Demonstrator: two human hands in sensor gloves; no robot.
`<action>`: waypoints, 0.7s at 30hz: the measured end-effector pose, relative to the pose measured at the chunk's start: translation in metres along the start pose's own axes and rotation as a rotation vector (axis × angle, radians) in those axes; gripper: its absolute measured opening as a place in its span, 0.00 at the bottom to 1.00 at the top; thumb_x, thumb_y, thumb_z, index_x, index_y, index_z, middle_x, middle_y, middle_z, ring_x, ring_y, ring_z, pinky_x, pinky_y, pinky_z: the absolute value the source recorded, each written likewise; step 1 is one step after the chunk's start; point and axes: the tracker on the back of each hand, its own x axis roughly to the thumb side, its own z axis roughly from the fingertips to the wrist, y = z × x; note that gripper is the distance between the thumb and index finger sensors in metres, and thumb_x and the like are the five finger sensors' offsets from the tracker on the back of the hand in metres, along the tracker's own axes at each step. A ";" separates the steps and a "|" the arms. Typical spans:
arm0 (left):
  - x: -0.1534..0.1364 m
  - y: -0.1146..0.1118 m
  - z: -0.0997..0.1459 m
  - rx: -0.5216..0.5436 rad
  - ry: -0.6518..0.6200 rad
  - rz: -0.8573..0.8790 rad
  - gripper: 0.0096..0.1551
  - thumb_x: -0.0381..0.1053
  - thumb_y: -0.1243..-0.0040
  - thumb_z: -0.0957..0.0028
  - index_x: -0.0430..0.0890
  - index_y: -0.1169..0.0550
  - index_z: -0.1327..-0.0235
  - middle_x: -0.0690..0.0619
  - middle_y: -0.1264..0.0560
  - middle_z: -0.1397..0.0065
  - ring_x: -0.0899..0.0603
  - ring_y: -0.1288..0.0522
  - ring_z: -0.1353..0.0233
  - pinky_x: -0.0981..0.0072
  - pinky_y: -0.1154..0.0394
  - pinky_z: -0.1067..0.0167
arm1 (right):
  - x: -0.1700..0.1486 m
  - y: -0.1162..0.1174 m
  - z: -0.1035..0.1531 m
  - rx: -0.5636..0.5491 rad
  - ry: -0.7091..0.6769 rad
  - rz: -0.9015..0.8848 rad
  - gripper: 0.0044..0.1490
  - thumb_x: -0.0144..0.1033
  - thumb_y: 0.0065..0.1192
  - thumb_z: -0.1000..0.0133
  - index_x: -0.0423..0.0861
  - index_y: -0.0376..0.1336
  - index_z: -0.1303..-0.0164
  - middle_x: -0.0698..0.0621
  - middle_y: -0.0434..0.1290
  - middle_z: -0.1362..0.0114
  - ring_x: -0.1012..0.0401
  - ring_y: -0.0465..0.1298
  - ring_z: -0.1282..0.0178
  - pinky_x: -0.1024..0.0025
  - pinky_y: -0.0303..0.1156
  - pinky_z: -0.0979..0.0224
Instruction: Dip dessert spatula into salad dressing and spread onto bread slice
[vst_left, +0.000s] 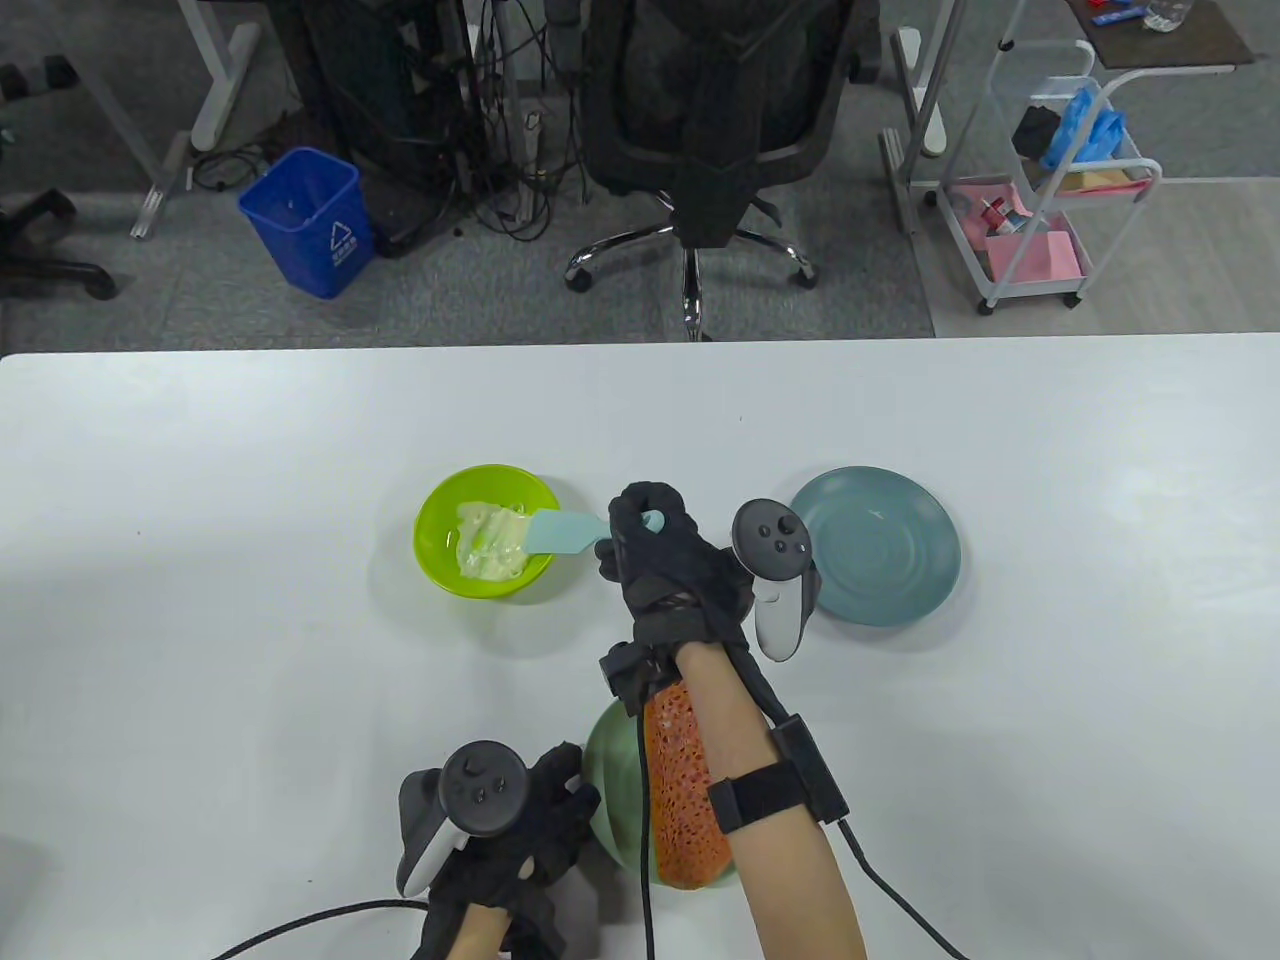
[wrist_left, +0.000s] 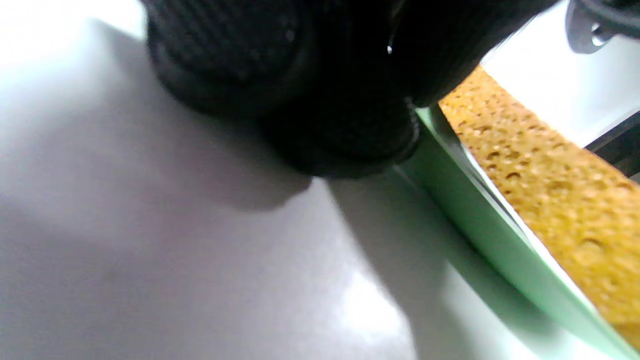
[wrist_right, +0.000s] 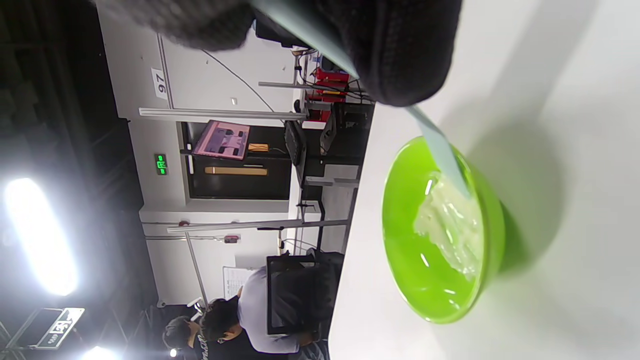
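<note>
White and mostly bare, the bench stood before an office chair, a blue bin and a cart. The right hand gripped the spatula, its blade in the dressing inside the green bowl. Dipping seemed underway; the bread on the near plate showed no dressing, so spreading remained. The left hand rested at that plate's rim; its grip couldn't be told. A teal plate lay right of the bowl.

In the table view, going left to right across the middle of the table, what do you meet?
Green bowl of salad dressing → spatula blade over the bowl's right rim → right hand gripping its handle → tracker → empty teal plate.
</note>
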 end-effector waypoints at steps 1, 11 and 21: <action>0.000 0.000 0.000 0.000 0.000 0.000 0.33 0.54 0.37 0.34 0.37 0.28 0.24 0.55 0.13 0.53 0.53 0.10 0.64 0.68 0.13 0.65 | 0.000 -0.001 0.000 0.003 -0.003 -0.008 0.32 0.48 0.54 0.28 0.46 0.48 0.22 0.34 0.50 0.21 0.36 0.71 0.29 0.56 0.75 0.28; 0.000 0.001 -0.001 -0.006 -0.003 0.005 0.33 0.54 0.37 0.34 0.36 0.28 0.24 0.55 0.13 0.53 0.53 0.10 0.64 0.68 0.13 0.66 | -0.013 -0.013 0.010 0.000 -0.061 -0.231 0.32 0.50 0.55 0.29 0.43 0.51 0.24 0.31 0.54 0.24 0.36 0.74 0.35 0.56 0.78 0.34; 0.000 0.001 -0.001 0.004 0.003 -0.010 0.33 0.55 0.37 0.34 0.37 0.27 0.24 0.56 0.13 0.53 0.54 0.10 0.65 0.68 0.13 0.66 | -0.016 -0.047 0.045 0.018 -0.157 -0.497 0.33 0.53 0.55 0.31 0.41 0.55 0.28 0.30 0.59 0.29 0.36 0.78 0.43 0.57 0.81 0.42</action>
